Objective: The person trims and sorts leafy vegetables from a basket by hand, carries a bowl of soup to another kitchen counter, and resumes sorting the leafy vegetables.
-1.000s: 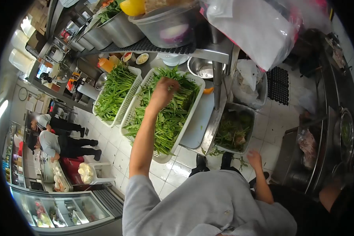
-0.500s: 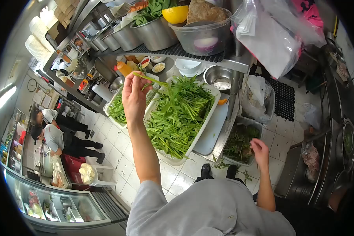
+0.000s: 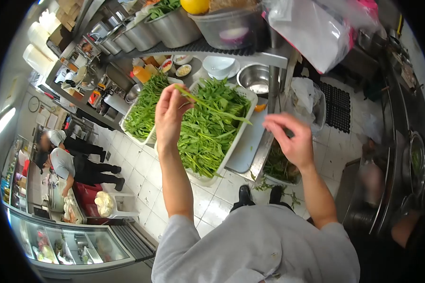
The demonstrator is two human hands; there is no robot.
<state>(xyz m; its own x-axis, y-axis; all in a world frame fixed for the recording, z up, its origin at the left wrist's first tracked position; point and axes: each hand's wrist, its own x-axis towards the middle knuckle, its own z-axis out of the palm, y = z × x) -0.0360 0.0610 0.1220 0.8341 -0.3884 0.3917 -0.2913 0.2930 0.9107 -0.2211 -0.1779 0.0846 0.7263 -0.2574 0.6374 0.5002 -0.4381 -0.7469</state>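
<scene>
The left hand (image 3: 171,118) has its grip pressed to a pinch, thumb against fingertips, on the upper end of 1 green stalk (image 3: 212,106), which is slender, smooth and slightly bent, slanting down toward the right hand (image 3: 293,139). The right hand's grip is partly spread, with thumb and forefinger apart and the other fingers curled; its tips come just beside the stalk's far end and look to hold nothing, though contact is hard to judge. The stalk hangs above a white plastic basket (image 3: 236,137), rectangular with a thin rim, heaped with leafy greens (image 3: 200,148) of narrow, pointed leaves and glossy stems. A 2nd basket (image 3: 141,141), perforated and also filled with greens, stands just beside it on the left. To the right, a smooth pale board (image 3: 251,146) with rounded corners lies on the metal desk (image 3: 259,166), near a small orange piece (image 3: 259,108) and a round, shiny steel bowl (image 3: 255,80). Below the right hand, a tub (image 3: 282,182) holds dark, tangled trimmings (image 3: 275,166); a few leafy sprigs (image 3: 293,199) lie on the glossy tiled floor (image 3: 216,207).
</scene>
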